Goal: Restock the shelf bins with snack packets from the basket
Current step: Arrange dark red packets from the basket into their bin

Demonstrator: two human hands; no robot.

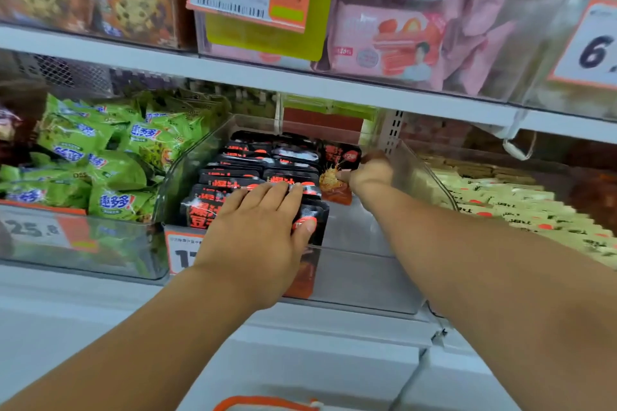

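Head view
Left hand [257, 230]: fingers straight, pressing flat on the black packets [233, 177] stacked in the clear bin [364, 280].
Right hand [370, 173]: pinching one black-and-orange packet [337, 173], upright at the bin's right rear.
Neighbours: green packets [100, 157] left, pale packets [507, 200] right.

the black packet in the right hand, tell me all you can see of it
The black packet is a small glossy pouch, black above with a round red logo, orange-red below with a picture of golden, crumbly food. It stands roughly upright in the clear bin, at the right end of the rows of black packets. The right hand pinches its right edge.
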